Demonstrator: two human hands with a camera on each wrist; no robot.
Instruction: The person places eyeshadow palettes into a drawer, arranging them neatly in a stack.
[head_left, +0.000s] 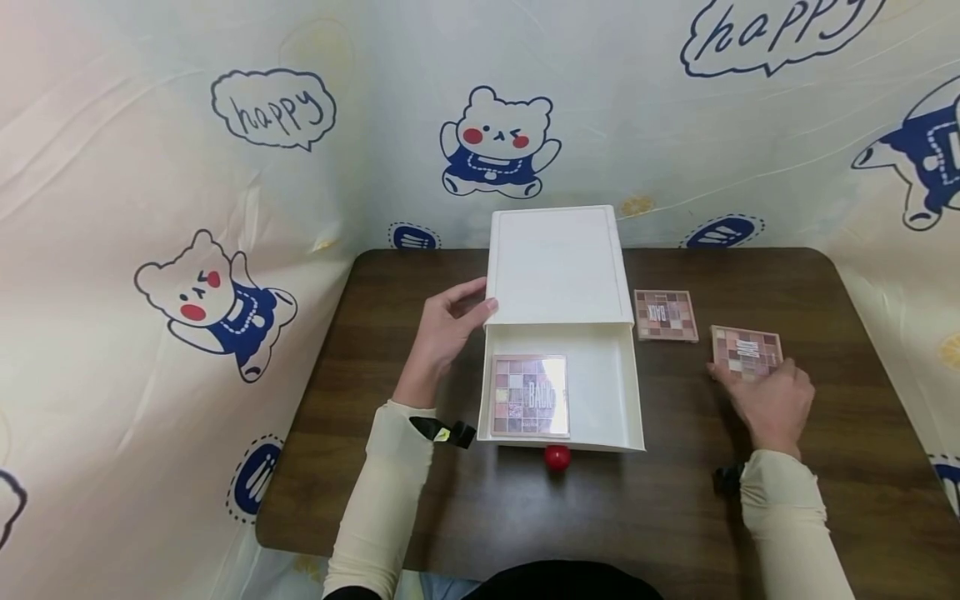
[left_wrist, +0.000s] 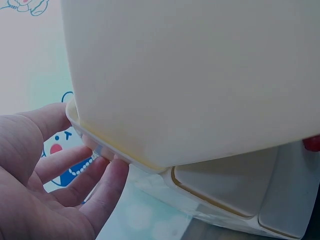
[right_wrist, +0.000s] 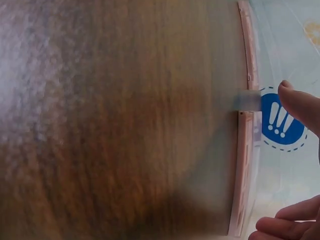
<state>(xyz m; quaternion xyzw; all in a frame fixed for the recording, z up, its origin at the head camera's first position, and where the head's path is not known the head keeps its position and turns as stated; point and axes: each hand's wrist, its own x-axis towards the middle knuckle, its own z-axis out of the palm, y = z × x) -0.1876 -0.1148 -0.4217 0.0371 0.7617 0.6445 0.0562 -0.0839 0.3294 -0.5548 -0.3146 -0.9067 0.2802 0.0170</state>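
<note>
A white box point(head_left: 558, 267) stands on the table with its drawer point(head_left: 603, 392) pulled out toward me. Inside the drawer, on the left, lies a square makeup palette point(head_left: 528, 396) with a grid of pinkish shades. My left hand point(head_left: 448, 327) holds the box by its front left edge, thumb at the corner and fingers along the side. Over to the right, my right hand point(head_left: 776, 408) is at the near edge of a second palette point(head_left: 747, 350), thumb and fingers spread apart. A third palette point(head_left: 666, 317) lies between that one and the box.
A red round knob point(head_left: 557, 457) sits at the drawer's front. The dark wooden table point(head_left: 360, 367) has a patterned cloth point(head_left: 375, 108) hanging behind and beside it. Two pink palette edges, one being this palette side point(right_wrist: 243, 170), show in the right wrist view.
</note>
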